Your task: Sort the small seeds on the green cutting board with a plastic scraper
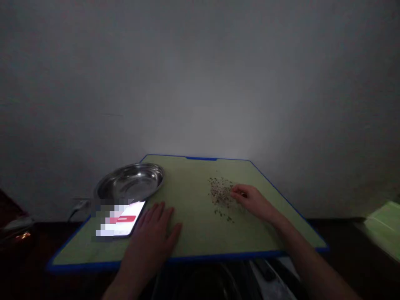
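A loose scatter of small dark and pale seed-like bits [220, 193] lies on the yellow-green board with blue edging [190, 233]. At its right side is my right hand [250, 201], thumb and forefinger pinched together; whatever they hold is too small to make out. My left hand [156, 227] rests flat on the board with fingers spread, holding nothing. Close beside its fingers lies a phone [126, 219] with a bright, partly blurred screen.
A wide, shallow steel bowl [137, 183] stands at the board's left edge, behind the phone. Beyond the board rises a grey wall [200, 83]. A pale green object [386, 227] is at the far right. Dark items sit below the board's front edge.
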### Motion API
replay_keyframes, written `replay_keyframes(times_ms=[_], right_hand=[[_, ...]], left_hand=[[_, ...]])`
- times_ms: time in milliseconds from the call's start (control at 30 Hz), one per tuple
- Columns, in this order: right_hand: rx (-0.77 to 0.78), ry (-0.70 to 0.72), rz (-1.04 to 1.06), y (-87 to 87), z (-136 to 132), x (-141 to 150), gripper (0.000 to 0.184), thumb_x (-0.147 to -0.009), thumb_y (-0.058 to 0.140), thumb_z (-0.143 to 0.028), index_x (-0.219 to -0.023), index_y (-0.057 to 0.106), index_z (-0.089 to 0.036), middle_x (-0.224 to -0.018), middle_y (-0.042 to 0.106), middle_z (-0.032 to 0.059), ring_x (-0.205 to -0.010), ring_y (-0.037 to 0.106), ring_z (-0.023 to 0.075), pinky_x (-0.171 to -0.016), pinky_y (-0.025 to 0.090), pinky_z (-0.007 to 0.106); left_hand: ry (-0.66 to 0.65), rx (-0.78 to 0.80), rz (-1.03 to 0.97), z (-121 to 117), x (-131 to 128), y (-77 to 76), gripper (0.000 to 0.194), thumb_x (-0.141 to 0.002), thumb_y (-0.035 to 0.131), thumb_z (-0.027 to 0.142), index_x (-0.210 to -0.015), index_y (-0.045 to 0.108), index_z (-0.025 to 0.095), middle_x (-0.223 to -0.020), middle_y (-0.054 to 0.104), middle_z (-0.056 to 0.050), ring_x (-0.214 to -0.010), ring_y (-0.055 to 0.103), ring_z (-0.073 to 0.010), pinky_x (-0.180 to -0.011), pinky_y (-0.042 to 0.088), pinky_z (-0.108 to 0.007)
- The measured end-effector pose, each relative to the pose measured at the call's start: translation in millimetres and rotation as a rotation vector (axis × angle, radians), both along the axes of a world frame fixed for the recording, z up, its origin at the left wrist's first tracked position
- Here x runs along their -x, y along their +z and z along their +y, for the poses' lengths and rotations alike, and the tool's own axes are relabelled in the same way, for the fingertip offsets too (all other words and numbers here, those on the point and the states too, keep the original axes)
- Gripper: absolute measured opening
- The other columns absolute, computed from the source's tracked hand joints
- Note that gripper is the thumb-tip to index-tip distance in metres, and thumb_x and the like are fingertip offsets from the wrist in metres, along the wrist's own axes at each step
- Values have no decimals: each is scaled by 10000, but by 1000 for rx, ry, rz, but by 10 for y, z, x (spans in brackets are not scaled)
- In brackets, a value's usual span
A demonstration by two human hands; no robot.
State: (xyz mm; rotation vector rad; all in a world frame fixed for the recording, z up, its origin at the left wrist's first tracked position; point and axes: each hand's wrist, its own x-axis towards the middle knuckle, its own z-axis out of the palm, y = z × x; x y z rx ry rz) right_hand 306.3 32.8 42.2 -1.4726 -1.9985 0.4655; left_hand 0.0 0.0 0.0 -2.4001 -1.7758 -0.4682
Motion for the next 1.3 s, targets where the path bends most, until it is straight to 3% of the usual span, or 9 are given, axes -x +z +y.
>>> replay_keyframes(times_ms=[233,400,633,1300], right_hand=[[46,-28,-22,-123,-114,-224,236,-853,482,-341,-718,592,-182,-657,571,9,-621,507,164,-578,365,274],[71,5,1,-163,-157,-175,244,-852,481,-345,-717,599,-180,-666,583,18,-628,515,169,-583,378,278],[52,-71,4,-221,-99,-136,234,-832,471,-326,-720,607,-173,-675,598,33,-645,543,182,-609,390,288],[54,-33,42,-181,-117,-54,233,-833,470,-341,-704,579,-181,-637,561,4,-614,513,162,-567,362,266]], left_hand=[[14,10,-8,-34,-3,57,506,-857,426,439,-1223,600,136,-1357,538,-179,-1293,452,-340,-1057,351,-535],[22,21,-4,-27,-6,77,518,-846,437,448,-1226,602,137,-1359,537,-179,-1289,456,-343,-1053,357,-536],[23,11,-4,-14,10,52,510,-846,445,442,-1231,598,144,-1357,540,-175,-1278,470,-344,-1044,367,-544],[12,-1,-27,-15,14,20,510,-852,426,456,-1213,605,144,-1357,541,-171,-1286,461,-336,-1054,354,-528]])
